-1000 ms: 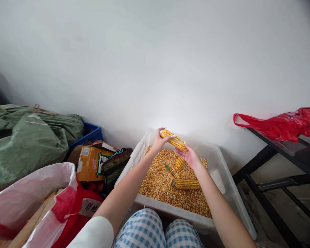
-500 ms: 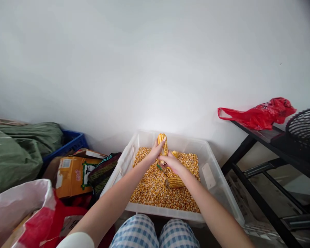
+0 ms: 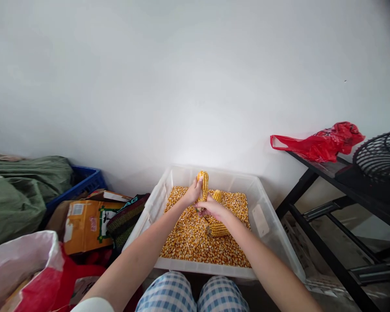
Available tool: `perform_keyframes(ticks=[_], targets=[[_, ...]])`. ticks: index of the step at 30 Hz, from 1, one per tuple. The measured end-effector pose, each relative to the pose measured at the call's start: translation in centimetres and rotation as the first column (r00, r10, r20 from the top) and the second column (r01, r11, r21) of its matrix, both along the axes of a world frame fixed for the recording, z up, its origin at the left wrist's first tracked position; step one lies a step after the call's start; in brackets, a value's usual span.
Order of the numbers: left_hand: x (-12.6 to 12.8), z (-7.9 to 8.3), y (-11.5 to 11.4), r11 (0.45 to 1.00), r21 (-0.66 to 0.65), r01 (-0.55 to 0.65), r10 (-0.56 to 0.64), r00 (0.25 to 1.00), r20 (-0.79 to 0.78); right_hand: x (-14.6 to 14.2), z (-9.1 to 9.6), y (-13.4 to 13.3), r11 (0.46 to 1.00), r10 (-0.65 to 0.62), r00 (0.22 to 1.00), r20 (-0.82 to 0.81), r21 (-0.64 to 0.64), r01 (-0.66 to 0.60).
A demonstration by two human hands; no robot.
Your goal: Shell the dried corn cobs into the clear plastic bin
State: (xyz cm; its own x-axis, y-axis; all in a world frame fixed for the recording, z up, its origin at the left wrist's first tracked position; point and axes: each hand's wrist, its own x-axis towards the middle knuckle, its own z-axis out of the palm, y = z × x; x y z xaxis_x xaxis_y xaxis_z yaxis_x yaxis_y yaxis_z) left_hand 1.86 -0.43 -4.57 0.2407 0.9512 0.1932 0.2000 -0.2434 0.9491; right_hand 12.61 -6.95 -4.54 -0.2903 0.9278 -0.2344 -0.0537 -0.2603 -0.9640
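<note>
Corn cob (image 3: 203,186) swung upright, left fingers (image 3: 198,185) curled around it, right fingers (image 3: 210,207) seemingly pinching its base

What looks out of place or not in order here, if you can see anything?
The red plastic bag looks untidy: it lies crumpled on the black shelf, and its loop handle sticks out past the shelf's end.

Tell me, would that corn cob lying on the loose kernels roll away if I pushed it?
The corn cob is long and round, so it would probably roll a bit. The loose kernels beneath it would likely shift and slow it. It looks stiff too, so it probably won't bend.
</note>
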Motion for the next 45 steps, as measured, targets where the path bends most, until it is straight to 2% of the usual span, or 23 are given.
perform_keyframes(ticks=[6, 13, 16, 20, 24, 27, 32, 34, 38, 41, 43, 45], targets=[[-0.4, -0.4, 0.2, 1.0, 0.026, -0.009, 0.012, 0.99, -0.142, 0.0, -0.8, 0.0, 0.999, 0.007, 1.0, -0.013, -0.048, -0.007], [0.0, -0.3, -0.1, 0.998, 0.041, -0.042, 0.042, 0.999, -0.017, 0.3, -0.6, 0.0, 1.0, -0.009, 0.999, -0.032, 0.011, 0.009], [0.0, -0.1, 0.0, 0.998, 0.056, 0.008, -0.01, 0.999, 0.032, 0.4, -0.5, 0.1, 1.0, -0.001, 0.999, -0.054, -0.002, 0.001], [0.1, 0.9, -0.2, 0.996, -0.028, 0.084, -0.079, 0.988, 0.132, 0.5, -0.5, 0.6, 1.0, 0.001, 0.995, -0.104, 0.002, -0.001], [0.3, 1.4, -0.8, 0.993, 0.005, 0.122, -0.122, 0.991, 0.051, 0.7, -0.7, 1.0, 1.0, -0.01, 0.992, -0.124, 0.006, 0.01], [0.3, 1.4, -1.1, 0.99, -0.018, 0.143, -0.143, 0.99, -0.016, 0.7, -0.7, 0.9, 1.0, -0.008, 0.995, -0.101, -0.019, 0.006], [0.0, 0.7, -0.7, 0.972, 0.082, 0.22, -0.223, 0.974, 0.033, 0.6, -0.5, 0.7, 1.0, 0.012, 0.988, -0.152, -0.001, -0.012], [0.0, 0.4, -0.4, 0.972, 0.08, 0.223, -0.227, 0.972, 0.052, 0.7, -0.5, 0.7, 1.0, 0.022, 0.982, -0.189, 0.01, -0.02], [-0.1, 0.6, -0.1, 0.98, 0.007, 0.2, -0.199, 0.969, 0.147, 0.8, -0.6, 1.0, 0.999, 0.034, 0.979, -0.201, 0.033, -0.028], [-0.1, 1.5, -0.3, 0.953, -0.19, 0.234, -0.174, 0.941, 0.29, 0.8, -0.5, 1.1, 0.999, 0.012, 0.989, -0.145, 0.054, -0.004], [0.0, 2.1, -0.5, 0.914, -0.335, 0.229, -0.085, 0.915, 0.394, 0.7, -0.5, 1.0, 0.995, -0.028, 0.998, -0.049, 0.096, 0.033], [0.1, 2.4, -0.6, 0.894, -0.416, 0.167, 0.074, 0.86, 0.505, 0.5, -0.7, 0.8, 0.989, -0.038, 0.996, 0.081, 0.144, 0.026]])
